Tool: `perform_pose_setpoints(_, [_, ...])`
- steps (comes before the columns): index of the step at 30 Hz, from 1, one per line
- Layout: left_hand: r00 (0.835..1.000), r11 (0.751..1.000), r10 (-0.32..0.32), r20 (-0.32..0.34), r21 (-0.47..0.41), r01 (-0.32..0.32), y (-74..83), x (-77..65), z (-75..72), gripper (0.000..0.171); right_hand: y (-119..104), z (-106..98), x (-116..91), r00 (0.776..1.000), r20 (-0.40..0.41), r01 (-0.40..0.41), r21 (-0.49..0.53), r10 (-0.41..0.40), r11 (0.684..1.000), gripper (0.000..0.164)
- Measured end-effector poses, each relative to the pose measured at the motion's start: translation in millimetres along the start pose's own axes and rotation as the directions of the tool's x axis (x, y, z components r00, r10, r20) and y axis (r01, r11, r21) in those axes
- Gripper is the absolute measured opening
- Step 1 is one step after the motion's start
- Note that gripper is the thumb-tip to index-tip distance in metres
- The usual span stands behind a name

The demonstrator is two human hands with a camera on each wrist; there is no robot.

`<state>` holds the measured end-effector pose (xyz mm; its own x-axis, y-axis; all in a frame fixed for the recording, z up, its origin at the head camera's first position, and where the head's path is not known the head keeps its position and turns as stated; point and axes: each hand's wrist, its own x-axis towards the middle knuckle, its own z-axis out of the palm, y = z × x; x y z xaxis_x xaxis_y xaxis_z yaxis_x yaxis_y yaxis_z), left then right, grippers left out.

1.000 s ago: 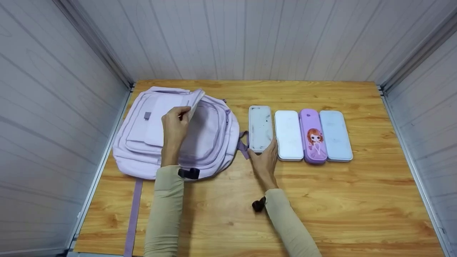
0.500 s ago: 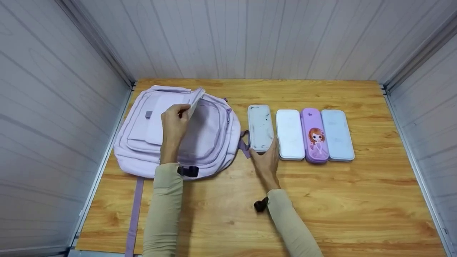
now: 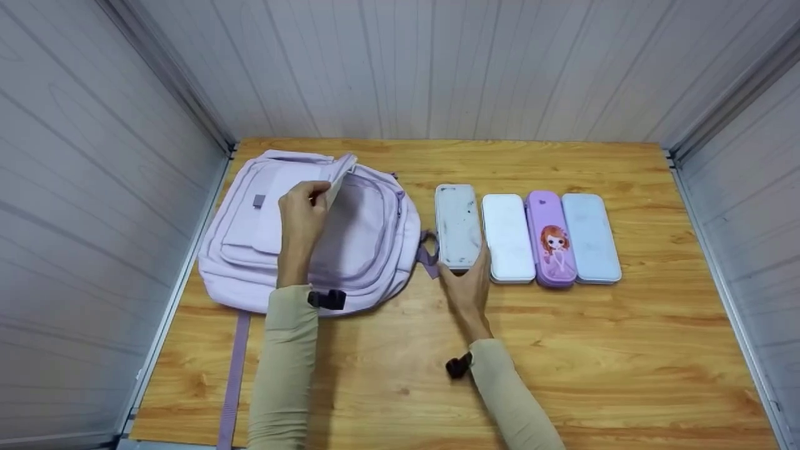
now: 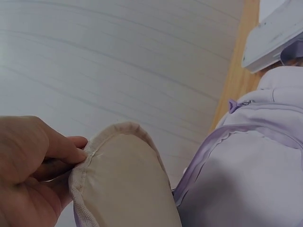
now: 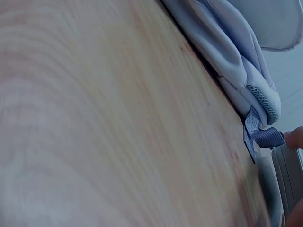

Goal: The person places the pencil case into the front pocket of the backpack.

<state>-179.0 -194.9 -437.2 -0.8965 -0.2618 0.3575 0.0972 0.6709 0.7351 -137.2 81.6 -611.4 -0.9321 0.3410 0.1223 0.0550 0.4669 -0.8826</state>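
Observation:
A pale lilac backpack (image 3: 240, 234) lies at the left of the table, its front pocket spread wide. My left hand (image 3: 302, 219) pinches the edge of the pocket flap (image 4: 128, 179) between thumb and fingers and holds it raised, its pale lining showing in the left wrist view. Right of the bag is a grey, dark-speckled pencil case (image 3: 457, 225). My right hand (image 3: 467, 287) grips its near end, thumb at the left and fingers along the right side. Only parts of fingers (image 5: 295, 138) and the case's edge (image 5: 286, 175) show in the right wrist view.
To the right stand a white case (image 3: 507, 237), a purple pencil case (image 3: 545, 215) with a doll picture, and a light blue case (image 3: 590, 237), side by side. A lilac strap (image 3: 234, 375) trails toward the front edge. Panel walls (image 3: 400, 69) enclose the table.
Both hands keep their holds on the flap and the grey pencil case. The near end of that case and my right hand have shifted very slightly toward me.

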Motion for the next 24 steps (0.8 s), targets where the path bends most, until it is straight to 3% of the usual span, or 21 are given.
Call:
perform_pose_setpoints(12, [1.000,1.000,-0.003,-0.014,0.015,0.003,1.8,1.9,-3.2,0.020,-21,-14,11,1.000,0.019,0.011,0.070,-0.012,0.997,0.103])
perform_pose_setpoints(24, [1.000,1.000,-0.001,-0.027,-0.012,0.000,3.4,0.7,-2.6,0.022,-37,-22,24,0.984,0.101,0.134,0.115,-0.146,0.984,0.104])
